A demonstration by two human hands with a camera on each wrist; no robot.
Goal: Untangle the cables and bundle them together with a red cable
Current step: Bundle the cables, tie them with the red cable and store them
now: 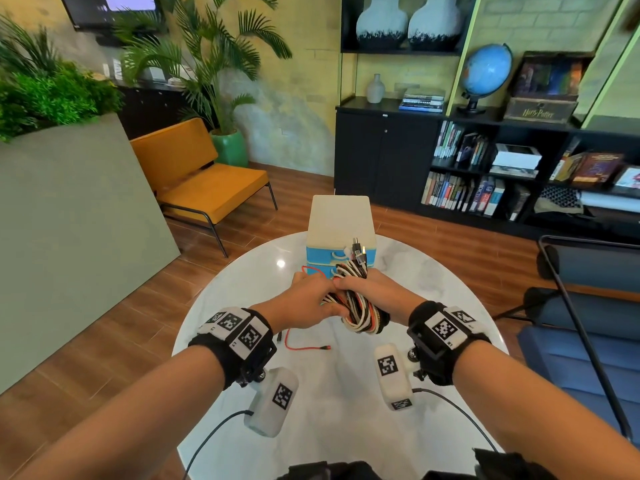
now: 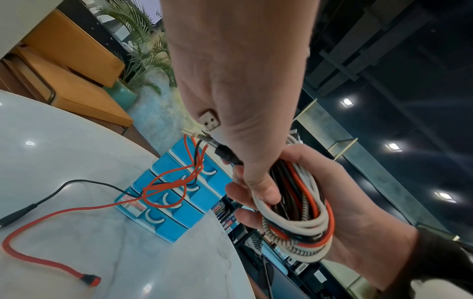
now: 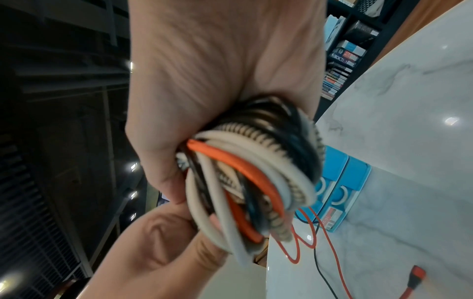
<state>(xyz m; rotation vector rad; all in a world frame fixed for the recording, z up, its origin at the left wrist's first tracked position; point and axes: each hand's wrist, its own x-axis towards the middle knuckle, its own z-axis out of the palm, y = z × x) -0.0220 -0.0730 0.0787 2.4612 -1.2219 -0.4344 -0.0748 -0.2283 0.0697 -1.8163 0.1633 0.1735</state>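
Note:
A coil of white, orange, black and braided cables (image 1: 360, 315) is held above the table, its plugs (image 1: 358, 251) sticking up at the far end. My right hand (image 1: 379, 289) grips the coil (image 3: 245, 182) from the right, fingers curled round it (image 2: 294, 212). My left hand (image 1: 304, 299) closes on the coil's left side, thumb on the strands, and a USB plug (image 2: 210, 122) shows between its fingers. A thin red cable (image 1: 304, 348) hangs from under the left hand in loops (image 2: 169, 186). It trails onto the table to its free red plug (image 2: 89, 280).
A blue drawer box (image 1: 318, 259) with a white top stands just beyond my hands on the round marble table (image 1: 242, 282). A thin black cable (image 2: 76, 182) with its plug lies beside the red one. An orange chair (image 1: 204, 188) and a dark chair (image 1: 588, 306) flank the table.

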